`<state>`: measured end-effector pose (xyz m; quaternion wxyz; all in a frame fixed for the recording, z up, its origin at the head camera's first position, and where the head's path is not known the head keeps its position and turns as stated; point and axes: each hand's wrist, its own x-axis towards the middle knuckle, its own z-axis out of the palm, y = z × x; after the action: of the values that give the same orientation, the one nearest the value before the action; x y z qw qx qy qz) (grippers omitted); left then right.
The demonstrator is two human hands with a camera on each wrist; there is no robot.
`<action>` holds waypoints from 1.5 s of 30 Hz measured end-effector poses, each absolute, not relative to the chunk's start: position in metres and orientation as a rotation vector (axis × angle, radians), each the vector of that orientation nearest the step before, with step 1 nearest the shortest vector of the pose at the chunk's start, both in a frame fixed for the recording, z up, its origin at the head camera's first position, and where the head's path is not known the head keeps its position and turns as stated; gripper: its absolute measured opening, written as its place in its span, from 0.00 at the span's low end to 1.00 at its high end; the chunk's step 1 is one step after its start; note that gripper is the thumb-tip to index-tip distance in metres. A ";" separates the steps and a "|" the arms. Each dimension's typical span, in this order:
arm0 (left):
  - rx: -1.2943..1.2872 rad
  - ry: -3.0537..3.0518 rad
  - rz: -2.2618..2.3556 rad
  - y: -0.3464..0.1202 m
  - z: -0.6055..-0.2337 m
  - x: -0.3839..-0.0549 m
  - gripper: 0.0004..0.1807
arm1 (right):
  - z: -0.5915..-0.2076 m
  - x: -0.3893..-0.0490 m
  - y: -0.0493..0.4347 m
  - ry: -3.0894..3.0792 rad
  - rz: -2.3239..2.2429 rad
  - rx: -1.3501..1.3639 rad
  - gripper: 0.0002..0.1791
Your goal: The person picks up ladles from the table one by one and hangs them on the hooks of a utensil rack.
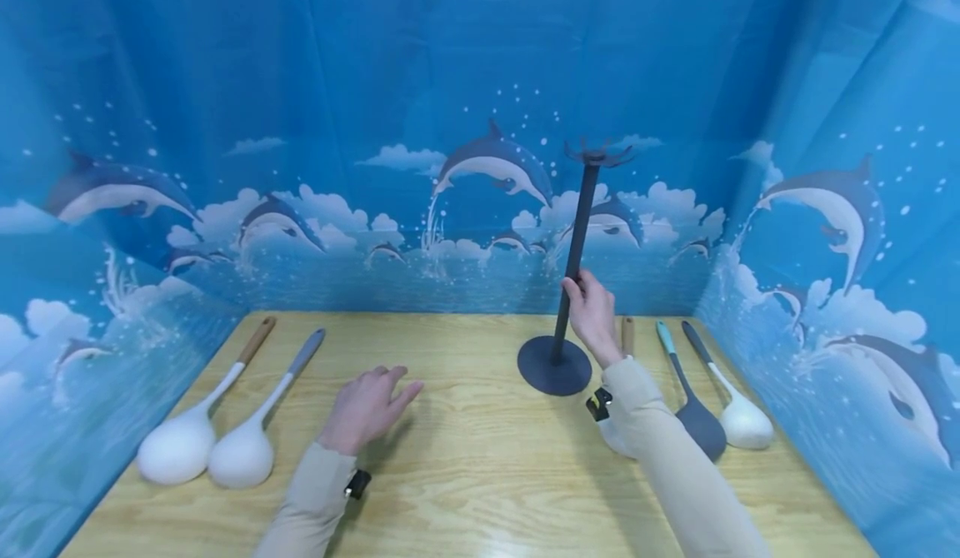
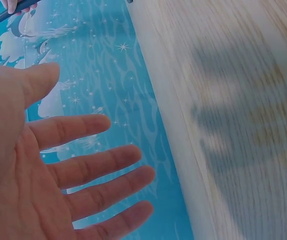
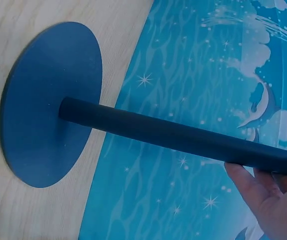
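Observation:
My right hand [image 1: 594,312] grips the pole of a dark utensil stand [image 1: 574,246], fingers and thumb around it about a third of the way up. The stand has a ring of hooks [image 1: 595,156] on top and a flat round base [image 1: 555,366] at the tabletop; its pole leans slightly right in the head view. In the right wrist view, the round base [image 3: 48,105] and the pole [image 3: 183,134] show plainly, with the fingers [image 3: 253,190] at the pole's upper part. My left hand [image 1: 367,408] hovers over the table, holding nothing, its fingers [image 2: 98,162] spread and nearly straight.
Two white ladles, one brown-handled [image 1: 180,445] and one grey-handled [image 1: 243,454], lie at the left. Rightward lie a dark utensil with a teal handle [image 1: 701,425], a white one with a dark handle [image 1: 746,420], and a brown-handled one [image 1: 627,337] partly behind my arm. A dolphin-print curtain [image 1: 450,58] surrounds the table.

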<state>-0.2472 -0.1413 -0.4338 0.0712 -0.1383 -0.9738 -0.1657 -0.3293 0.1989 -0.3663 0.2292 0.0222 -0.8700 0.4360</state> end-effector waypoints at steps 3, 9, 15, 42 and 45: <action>-0.413 -2.928 -0.498 -0.142 -0.434 -0.248 0.30 | -0.367 -0.326 0.196 -2.392 1.191 0.078 0.20; -0.404 -2.925 -0.497 -0.143 -0.434 -0.249 0.30 | -0.371 -0.319 0.191 -2.369 1.190 0.138 0.19; -0.407 -2.934 -0.495 -0.143 -0.432 -0.249 0.30 | -0.374 -0.312 0.184 -2.345 1.190 0.204 0.18; -0.178 -3.037 -0.585 -0.182 -0.427 -0.252 0.33 | -0.377 -0.286 0.136 -2.337 1.246 0.354 0.17; -0.054 -3.057 -0.591 -0.193 -0.425 -0.252 0.34 | -0.377 -0.282 0.131 -2.333 1.265 0.381 0.16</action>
<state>-0.2523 -0.1932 -0.4250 0.0137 -0.0173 -0.9816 -0.1896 -0.2818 0.1313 -0.3774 0.2285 0.1382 -0.8472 0.4593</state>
